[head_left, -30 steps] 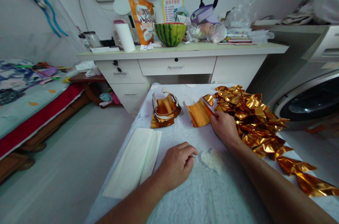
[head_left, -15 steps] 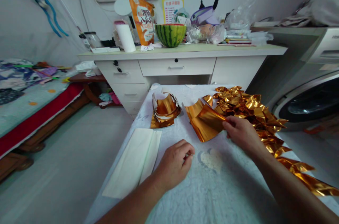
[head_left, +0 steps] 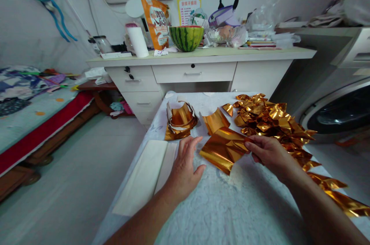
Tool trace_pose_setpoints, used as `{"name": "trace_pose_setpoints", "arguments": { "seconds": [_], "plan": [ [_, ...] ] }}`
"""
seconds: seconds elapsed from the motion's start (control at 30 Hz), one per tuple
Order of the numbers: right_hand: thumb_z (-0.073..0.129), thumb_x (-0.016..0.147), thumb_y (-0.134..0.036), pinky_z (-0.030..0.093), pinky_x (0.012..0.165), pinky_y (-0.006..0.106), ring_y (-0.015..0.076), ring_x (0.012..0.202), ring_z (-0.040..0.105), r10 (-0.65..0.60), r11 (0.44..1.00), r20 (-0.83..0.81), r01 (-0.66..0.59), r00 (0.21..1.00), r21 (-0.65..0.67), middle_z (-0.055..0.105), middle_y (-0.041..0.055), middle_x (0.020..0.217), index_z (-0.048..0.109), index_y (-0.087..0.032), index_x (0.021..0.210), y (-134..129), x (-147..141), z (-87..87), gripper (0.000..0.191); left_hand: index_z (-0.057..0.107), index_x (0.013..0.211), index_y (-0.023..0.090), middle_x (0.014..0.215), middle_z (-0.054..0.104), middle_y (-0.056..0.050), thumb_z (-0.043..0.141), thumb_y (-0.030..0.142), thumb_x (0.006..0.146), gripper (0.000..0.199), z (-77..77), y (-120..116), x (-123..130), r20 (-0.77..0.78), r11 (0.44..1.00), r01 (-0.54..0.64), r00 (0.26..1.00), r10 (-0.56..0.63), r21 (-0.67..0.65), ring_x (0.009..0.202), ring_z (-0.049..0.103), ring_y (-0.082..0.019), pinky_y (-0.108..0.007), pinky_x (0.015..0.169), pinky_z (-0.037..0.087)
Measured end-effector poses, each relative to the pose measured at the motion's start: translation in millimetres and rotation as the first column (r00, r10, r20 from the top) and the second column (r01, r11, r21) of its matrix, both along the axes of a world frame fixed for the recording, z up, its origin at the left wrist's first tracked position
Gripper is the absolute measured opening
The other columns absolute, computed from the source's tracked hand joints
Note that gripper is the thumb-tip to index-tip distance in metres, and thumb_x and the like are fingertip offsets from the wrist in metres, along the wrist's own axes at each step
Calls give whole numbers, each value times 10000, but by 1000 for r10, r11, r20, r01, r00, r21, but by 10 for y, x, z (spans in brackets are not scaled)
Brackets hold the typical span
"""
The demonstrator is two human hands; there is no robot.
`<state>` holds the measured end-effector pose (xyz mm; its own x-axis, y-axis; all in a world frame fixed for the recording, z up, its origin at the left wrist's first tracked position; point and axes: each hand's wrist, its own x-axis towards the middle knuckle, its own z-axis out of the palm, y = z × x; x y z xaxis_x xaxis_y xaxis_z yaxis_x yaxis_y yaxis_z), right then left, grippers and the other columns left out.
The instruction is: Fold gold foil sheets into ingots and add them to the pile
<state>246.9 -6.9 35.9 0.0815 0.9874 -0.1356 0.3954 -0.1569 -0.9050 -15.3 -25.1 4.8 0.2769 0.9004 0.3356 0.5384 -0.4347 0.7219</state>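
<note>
My right hand [head_left: 264,152] pinches the right corner of a gold foil sheet [head_left: 224,148], which is held over the cloth-covered table. Fingers apart and holding nothing, my left hand [head_left: 186,166] hovers just left of that sheet. Behind the held sheet lies another gold sheet [head_left: 215,120]. A curled bundle of gold and white sheets [head_left: 181,119] rests at the back left of the table. White paper [head_left: 141,175] lies flat beside my left hand. Folded gold foil pieces [head_left: 266,117] are heaped along the right side.
The table [head_left: 219,214] has a pale patterned cloth. Beyond it stands a white desk [head_left: 199,58] with a watermelon half [head_left: 186,38], an orange pouch [head_left: 157,23] and plastic bags. A washing machine [head_left: 335,83] is at the right, a bed [head_left: 43,114] at the left.
My right hand has drawn one gold sheet toward me, off the other sheet behind it. My left hand has opened its fingers and shifted slightly left.
</note>
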Motion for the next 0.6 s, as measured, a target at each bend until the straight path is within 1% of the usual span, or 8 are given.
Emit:
{"name": "trace_pose_setpoints", "arguments": {
  "seconds": [0.07,0.17,0.27,0.33,0.4,0.5,0.53,0.6],
  "plan": [
    [651,684,-549,277,393,219,90,396,392,6,1000,-14,-6,1000,9,445,-60,449,603,-202,676,2,-3,-2,350,320,1377,334,1328,352,-61,560,-28,704,801,7,-7,-10,-37,999,44,998,-43,3,1222,439,-239,-431,1030,439],
    [656,706,-554,278,394,220,90,403,389,8,999,-19,-7,1000,42,442,-58,460,594,-203,663,4,0,-3,360,374,1353,338,1339,341,-54,542,-47,713,765,-5,-14,-24,-72,999,52,996,-51,16,1262,414,-241,-454,1078,400],
    [660,714,-560,291,397,219,91,416,399,17,998,-5,-17,1000,60,445,-54,470,591,-198,651,8,-6,9,374,436,1328,324,1366,345,-58,525,-49,727,713,-7,-6,-37,-85,998,70,994,-69,9,1271,423,-242,-458,1086,394],
    [662,706,-555,292,399,218,90,419,397,22,998,6,-22,1000,50,445,-55,469,596,-194,657,13,-18,21,370,480,1301,310,1353,391,-59,521,-46,737,667,11,7,-43,-73,995,104,992,-103,1,1256,447,-231,-440,1078,403],
    [651,707,-542,282,399,216,88,417,386,26,999,3,-26,1000,32,444,-59,468,608,-190,684,17,-32,26,355,538,1234,284,1281,479,-54,529,-32,760,569,38,22,-50,-47,991,135,990,-135,2,1209,487,-215,-412,1054,419],
    [631,715,-522,265,394,214,87,406,377,35,999,-14,-35,999,6,440,-66,465,626,-186,738,23,-47,0,337,619,1040,231,1083,597,-42,542,20,823,312,77,42,-64,-19,988,154,988,-154,19,1059,558,-195,-358,944,465],
    [627,718,-517,265,392,214,89,403,382,41,999,-17,-41,999,1,441,-68,466,631,-186,753,25,-49,-22,333,631,973,217,1016,615,-38,542,42,844,235,88,45,-68,-16,988,155,988,-155,26,1002,571,-191,-342,896,474],
    [614,730,-501,284,395,218,98,404,408,65,998,-7,-65,998,-2,457,-65,478,641,-187,788,30,-50,-84,321,635,887,203,928,628,-34,550,75,860,156,109,44,-74,-13,988,152,988,-151,41,933,575,-189,-327,837,472]
  ]
}}
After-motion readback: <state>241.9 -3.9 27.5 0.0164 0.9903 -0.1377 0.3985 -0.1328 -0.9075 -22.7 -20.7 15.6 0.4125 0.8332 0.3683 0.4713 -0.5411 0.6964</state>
